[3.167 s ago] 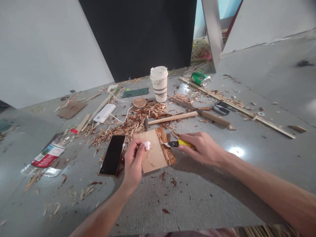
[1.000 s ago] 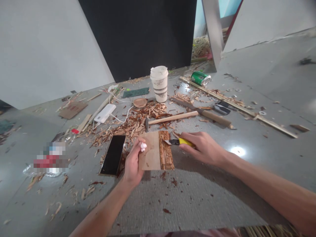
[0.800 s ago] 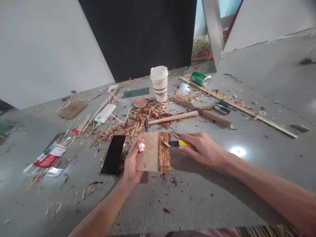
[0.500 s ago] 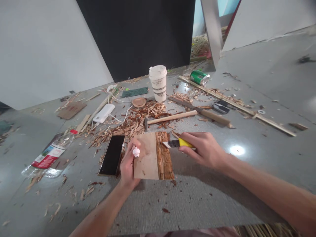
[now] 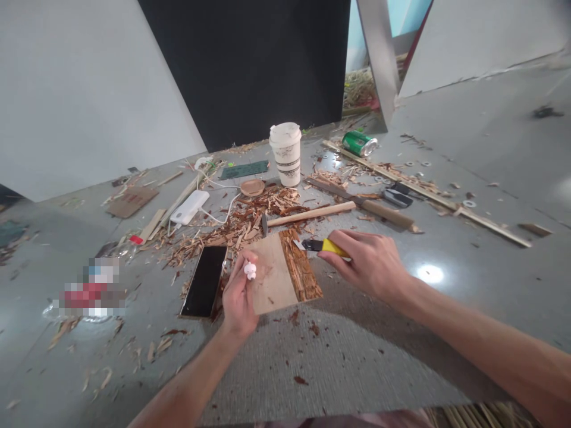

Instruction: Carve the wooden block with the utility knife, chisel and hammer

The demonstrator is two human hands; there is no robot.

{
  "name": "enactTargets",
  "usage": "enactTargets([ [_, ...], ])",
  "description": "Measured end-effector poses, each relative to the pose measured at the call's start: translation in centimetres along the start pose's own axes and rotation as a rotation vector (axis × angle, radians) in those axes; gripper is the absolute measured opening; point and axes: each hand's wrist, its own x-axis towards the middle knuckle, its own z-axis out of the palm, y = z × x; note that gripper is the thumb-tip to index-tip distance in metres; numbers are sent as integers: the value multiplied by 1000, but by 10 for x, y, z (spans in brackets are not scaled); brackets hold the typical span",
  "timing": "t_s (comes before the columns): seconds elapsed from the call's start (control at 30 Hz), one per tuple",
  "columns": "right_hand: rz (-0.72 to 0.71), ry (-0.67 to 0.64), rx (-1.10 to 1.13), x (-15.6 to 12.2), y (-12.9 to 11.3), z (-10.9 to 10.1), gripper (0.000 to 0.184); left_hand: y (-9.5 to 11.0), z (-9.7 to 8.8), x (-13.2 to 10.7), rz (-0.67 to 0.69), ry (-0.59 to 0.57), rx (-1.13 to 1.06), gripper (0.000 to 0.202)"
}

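A flat wooden slab (image 5: 276,278), pale where it is shaved and with a strip of rough brown bark along its right side, lies on the grey floor. My left hand (image 5: 238,297) is closed on the slab's left edge, and something small and white (image 5: 250,270) sits at the thumb tip. My right hand (image 5: 368,264) is closed on a yellow utility knife (image 5: 322,246). The knife's blade points left, just above the bark strip's far end.
A black phone (image 5: 204,280) lies left of the slab. Behind are a heap of wood shavings (image 5: 250,217), a hammer (image 5: 307,214), a paper cup (image 5: 285,153), a white power bank (image 5: 190,206), a green can (image 5: 359,142), a big knife (image 5: 361,202), long sticks and a plastic bottle (image 5: 91,285).
My left hand has turned the slab, first square to me, then angled again. My right hand with the knife has risen a little toward the far end of the bark strip.
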Motion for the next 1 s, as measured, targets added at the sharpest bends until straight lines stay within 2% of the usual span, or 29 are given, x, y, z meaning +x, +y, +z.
enactTargets([
  [0.1,94,-44,31,5,12,-2,53,3,1,0,-56,-3,-168,34],
  [0.2,297,13,137,13,36,-6,52,11,1,-2,-80,-12,-280,32],
  [0.3,465,45,544,17,45,-7,55,18,2,-5,-26,6,-250,31],
  [0.4,538,-176,1042,11,25,0,57,16,6,-6,-91,-76,-288,32],
  [0.5,565,-378,1227,0,-6,11,54,9,10,-5,-177,-151,-383,31],
  [0.6,661,-389,1263,-6,-22,16,51,7,11,-1,-241,-192,-461,28],
  [0.7,711,-319,1334,-3,-18,13,48,13,10,9,-272,-200,-572,24],
  [0.77,724,-277,1368,1,-10,10,46,17,6,17,-292,-112,-649,21],
  [0.93,737,-267,1359,2,3,10,47,14,-8,35,-422,264,-676,11],
  [1.0,724,-305,1345,0,2,12,47,11,-10,36,-461,291,-637,10],
])
